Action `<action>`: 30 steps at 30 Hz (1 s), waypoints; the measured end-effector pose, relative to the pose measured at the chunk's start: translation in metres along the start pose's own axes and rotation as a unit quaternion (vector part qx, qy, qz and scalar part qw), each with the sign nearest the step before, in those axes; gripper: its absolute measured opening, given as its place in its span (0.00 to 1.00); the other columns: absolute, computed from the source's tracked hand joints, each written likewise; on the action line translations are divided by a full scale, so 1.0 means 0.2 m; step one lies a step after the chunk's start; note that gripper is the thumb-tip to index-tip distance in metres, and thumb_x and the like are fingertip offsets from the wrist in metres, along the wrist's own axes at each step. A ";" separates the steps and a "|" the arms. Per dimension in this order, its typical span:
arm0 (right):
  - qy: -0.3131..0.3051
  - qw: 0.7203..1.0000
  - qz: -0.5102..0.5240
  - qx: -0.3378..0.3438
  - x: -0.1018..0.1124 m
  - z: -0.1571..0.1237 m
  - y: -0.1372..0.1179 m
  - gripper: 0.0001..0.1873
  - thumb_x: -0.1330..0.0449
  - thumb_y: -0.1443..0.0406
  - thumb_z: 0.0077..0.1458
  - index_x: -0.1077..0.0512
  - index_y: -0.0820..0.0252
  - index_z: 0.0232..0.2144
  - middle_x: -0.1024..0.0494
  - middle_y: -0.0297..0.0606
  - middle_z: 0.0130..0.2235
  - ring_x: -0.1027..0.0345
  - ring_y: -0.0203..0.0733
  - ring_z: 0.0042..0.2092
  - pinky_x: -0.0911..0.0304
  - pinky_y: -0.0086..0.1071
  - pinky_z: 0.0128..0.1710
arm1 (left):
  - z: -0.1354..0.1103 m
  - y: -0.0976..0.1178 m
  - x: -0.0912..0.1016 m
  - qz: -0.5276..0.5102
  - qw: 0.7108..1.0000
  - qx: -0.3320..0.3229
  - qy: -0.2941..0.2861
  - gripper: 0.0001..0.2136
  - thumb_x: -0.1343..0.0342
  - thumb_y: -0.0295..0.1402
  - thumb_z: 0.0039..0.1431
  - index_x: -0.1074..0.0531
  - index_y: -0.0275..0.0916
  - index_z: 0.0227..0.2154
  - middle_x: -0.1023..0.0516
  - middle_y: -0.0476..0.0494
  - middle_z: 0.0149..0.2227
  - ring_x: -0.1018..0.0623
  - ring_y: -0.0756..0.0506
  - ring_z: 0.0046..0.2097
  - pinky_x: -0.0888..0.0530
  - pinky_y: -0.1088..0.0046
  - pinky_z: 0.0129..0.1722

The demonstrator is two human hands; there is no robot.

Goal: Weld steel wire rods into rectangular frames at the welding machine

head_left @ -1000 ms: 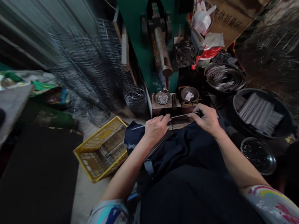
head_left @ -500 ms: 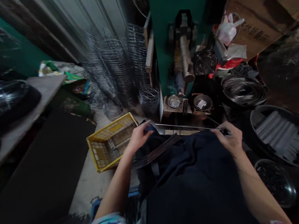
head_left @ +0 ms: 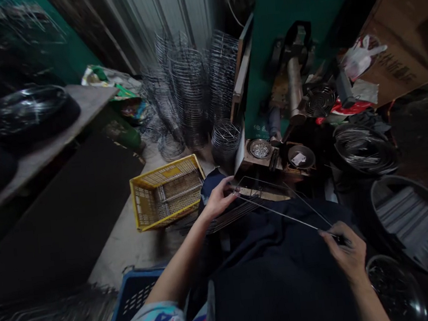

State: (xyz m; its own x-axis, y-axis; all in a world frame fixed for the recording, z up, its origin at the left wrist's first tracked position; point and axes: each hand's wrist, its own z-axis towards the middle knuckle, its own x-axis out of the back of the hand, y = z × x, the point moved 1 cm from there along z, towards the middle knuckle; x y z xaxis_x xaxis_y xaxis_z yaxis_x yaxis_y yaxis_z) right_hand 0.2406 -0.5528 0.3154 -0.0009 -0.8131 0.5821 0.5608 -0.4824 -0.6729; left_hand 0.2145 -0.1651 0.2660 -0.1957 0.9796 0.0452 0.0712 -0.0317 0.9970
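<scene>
A thin bent metal wire frame (head_left: 279,212) stretches above my lap, between my two hands. My left hand (head_left: 220,199) pinches its left end with thumb and fingers. At the opposite end, my right hand (head_left: 347,249) is closed around the frame, near a small dark part whose kind I cannot make out. Beneath my left hand, several thin wire rods (head_left: 232,215) lie on the dark apron (head_left: 285,269) over my lap. Just past the frame stands a green machine (head_left: 258,111) with a horizontal metal arm (head_left: 295,89).
A yellow crate (head_left: 172,217) sits left of my lap, with a blue crate (head_left: 117,296) nearer me. Stacked wire baskets (head_left: 190,92) stand behind. A bowl of small metal parts (head_left: 261,149) is at the machine. Tubs of wire (head_left: 364,148) and grey strips (head_left: 412,222) line the right.
My right hand has come lower and closer to me, tilting the wire frame so more of its outline shows. The camera view has swung left.
</scene>
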 end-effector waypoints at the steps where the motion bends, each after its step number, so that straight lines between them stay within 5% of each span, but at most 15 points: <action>1: -0.003 1.000 0.002 -0.004 0.01 -0.01 0.00 0.11 0.34 0.67 0.52 0.33 0.59 0.24 0.35 0.29 0.24 0.41 0.33 0.25 0.45 0.29 0.25 | 0.00 0.00 -0.01 -0.025 1.000 0.005 0.007 0.31 0.38 0.38 0.52 0.39 0.34 0.57 0.20 0.38 0.40 0.19 0.43 0.41 0.25 0.63 0.46; 11: 0.038 0.998 0.015 -0.042 0.05 -0.01 0.03 0.13 0.34 0.61 0.53 0.33 0.60 0.24 0.34 0.33 0.26 0.40 0.36 0.28 0.44 0.30 0.29 | 0.04 0.00 -0.07 -0.171 0.984 0.007 0.053 0.32 0.36 0.33 0.50 0.41 0.35 0.57 0.21 0.41 0.39 0.20 0.46 0.37 0.25 0.69 0.40; 17: 0.079 0.994 0.016 -0.076 0.15 -0.06 0.09 0.16 0.31 0.56 0.47 0.31 0.59 0.24 0.29 0.36 0.29 0.35 0.41 0.33 0.40 0.35 0.38 | 0.09 -0.11 -0.06 0.005 0.995 0.003 0.101 0.33 0.38 0.30 0.49 0.41 0.33 0.59 0.24 0.38 0.44 0.21 0.46 0.37 0.24 0.66 0.41; 21: 0.099 0.987 0.030 -0.126 0.24 -0.11 0.11 0.17 0.30 0.54 0.44 0.30 0.57 0.23 0.27 0.38 0.30 0.33 0.47 0.34 0.38 0.39 0.37 | 0.13 -0.15 -0.04 0.118 0.989 -0.021 0.092 0.34 0.36 0.32 0.48 0.37 0.32 0.59 0.28 0.29 0.52 0.22 0.39 0.46 0.26 0.57 0.49; 25: 0.126 0.978 0.042 -0.159 0.29 -0.17 0.13 0.17 0.28 0.52 0.41 0.28 0.55 0.24 0.25 0.40 0.30 0.32 0.51 0.34 0.37 0.42 0.35 | 0.15 -0.12 -0.01 0.167 0.982 -0.064 0.065 0.19 0.37 0.36 0.52 0.24 0.37 0.47 0.27 0.34 0.54 0.26 0.37 0.54 0.32 0.56 0.56; 30: 0.144 0.976 0.001 -0.164 0.40 -0.13 0.25 0.23 0.30 0.44 0.37 0.25 0.56 0.24 0.23 0.40 0.27 0.30 0.51 0.31 0.35 0.40 0.31 | 0.09 0.07 0.04 0.148 0.977 -0.134 -0.077 0.10 0.42 0.40 0.58 0.20 0.40 0.33 0.20 0.42 0.38 0.23 0.43 0.44 0.30 0.66 0.50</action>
State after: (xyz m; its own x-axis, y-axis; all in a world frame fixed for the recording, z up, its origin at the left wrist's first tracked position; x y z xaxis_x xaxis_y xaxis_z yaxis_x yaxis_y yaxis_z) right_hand 0.2459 -0.6500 0.3164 -0.2594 -0.8498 0.4589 0.2670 -0.5197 -0.8116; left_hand 0.2314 -0.1542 0.2785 -0.0545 0.9372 0.3444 -0.1612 -0.3486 0.9233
